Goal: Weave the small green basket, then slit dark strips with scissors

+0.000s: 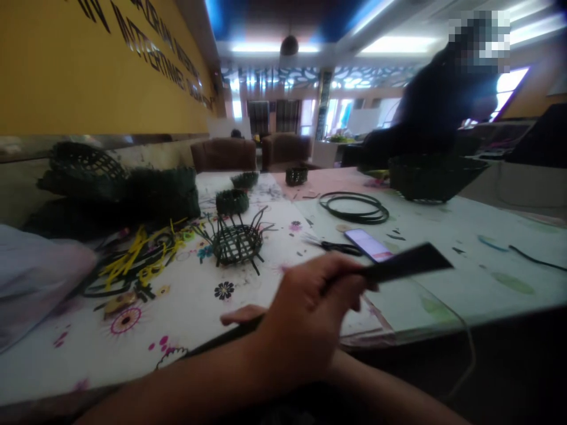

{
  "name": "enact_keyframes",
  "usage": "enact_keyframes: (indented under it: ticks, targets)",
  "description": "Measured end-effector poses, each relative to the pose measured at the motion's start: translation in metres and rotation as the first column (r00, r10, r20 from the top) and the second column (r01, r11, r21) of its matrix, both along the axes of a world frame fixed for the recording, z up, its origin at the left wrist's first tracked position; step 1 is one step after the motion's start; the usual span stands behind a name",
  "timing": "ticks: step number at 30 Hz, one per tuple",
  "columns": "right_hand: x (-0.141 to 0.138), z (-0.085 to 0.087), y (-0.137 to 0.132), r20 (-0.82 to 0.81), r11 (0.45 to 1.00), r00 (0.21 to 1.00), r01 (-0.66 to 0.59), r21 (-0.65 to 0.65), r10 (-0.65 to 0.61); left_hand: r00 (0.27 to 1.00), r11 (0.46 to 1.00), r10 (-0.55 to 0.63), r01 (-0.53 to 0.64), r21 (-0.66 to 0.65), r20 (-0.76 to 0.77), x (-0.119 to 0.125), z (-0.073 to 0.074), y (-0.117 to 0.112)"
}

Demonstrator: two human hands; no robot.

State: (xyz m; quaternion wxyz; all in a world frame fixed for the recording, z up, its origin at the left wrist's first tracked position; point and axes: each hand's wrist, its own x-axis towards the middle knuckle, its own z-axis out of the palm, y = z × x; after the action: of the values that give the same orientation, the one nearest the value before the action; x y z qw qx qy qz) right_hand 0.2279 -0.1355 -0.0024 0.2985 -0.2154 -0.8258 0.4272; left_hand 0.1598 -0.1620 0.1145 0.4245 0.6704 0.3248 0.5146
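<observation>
My left hand (310, 301) is raised over the table's front edge, thumb and fingers pinched on a flat dark green strip (411, 264) that sticks out to the right. The right forearm crosses beneath the left one. Of my right hand (245, 314), only a digit shows past the left wrist, lying along a dark strip (225, 337); the other fingers are hidden. Whether both strip parts are one piece cannot be seen. Beyond the hands sits a small unfinished woven basket (237, 243) with loose ends standing up. Scissors (339, 248) lie beside a lit phone (370, 245).
Coiled dark strips (354, 208) lie farther back, near small woven baskets (233, 202). A large dark basket (436, 177) stands at right, a blurred person (436, 100) behind it. Yellow strips (133, 257), woven pieces (163, 192) and a pale plastic bag (39, 283) occupy the left.
</observation>
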Motion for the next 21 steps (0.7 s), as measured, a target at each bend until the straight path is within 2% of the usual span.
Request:
enact_keyframes:
  ticks: [2,4,6,8,9,11,13,15,16,18,21]
  targets:
    - [0.004,-0.006,-0.005,-0.083,0.983,0.98,0.175,-0.057,-0.179,0.994,0.995,-0.098,0.096,-0.03,-0.058,0.008,-0.009,-0.006]
    - [0.013,-0.009,-0.002,-0.167,0.949,0.937,0.285,-0.135,-0.306,0.977,0.99,-0.133,0.138,0.017,-0.165,0.002,-0.014,-0.008]
    - [0.022,-0.008,0.005,-0.243,0.939,0.919,0.255,-0.23,-0.309,0.953,0.984,-0.083,0.125,0.127,-0.291,-0.013,-0.021,-0.009]
    - [0.03,-0.006,0.012,-0.299,0.929,0.912,0.181,-0.322,-0.281,0.915,0.972,0.062,0.035,0.233,-0.398,-0.034,-0.032,-0.008]
    - [0.033,-0.004,0.015,-0.334,0.918,0.9,0.148,-0.369,-0.279,0.887,0.968,0.153,-0.046,0.247,-0.435,-0.044,-0.04,-0.008]
    - [0.04,0.002,0.019,-0.409,0.89,0.861,0.102,-0.445,-0.303,0.829,0.967,0.25,-0.184,0.179,-0.501,-0.064,-0.058,-0.01]
    - [0.046,0.011,0.023,-0.502,0.862,0.797,0.046,-0.505,-0.337,0.818,0.973,0.175,-0.228,-0.03,-0.548,-0.081,-0.075,-0.017]
    - [0.051,0.02,0.028,-0.559,0.855,0.749,0.02,-0.518,-0.356,0.821,0.945,0.059,-0.229,-0.232,-0.568,-0.095,-0.089,-0.029]
    - [0.054,0.025,0.032,-0.576,0.856,0.733,0.016,-0.517,-0.362,0.81,0.925,0.042,-0.254,-0.284,-0.585,-0.102,-0.094,-0.036]
    - [0.06,0.034,0.044,-0.612,0.865,0.692,0.036,-0.5,-0.382,0.779,0.874,0.105,-0.369,-0.315,-0.619,-0.117,-0.102,-0.052]
    - [0.076,0.049,0.072,-0.669,0.882,0.603,0.137,-0.45,-0.435,0.767,0.794,0.175,-0.48,-0.372,-0.617,-0.147,-0.115,-0.078]
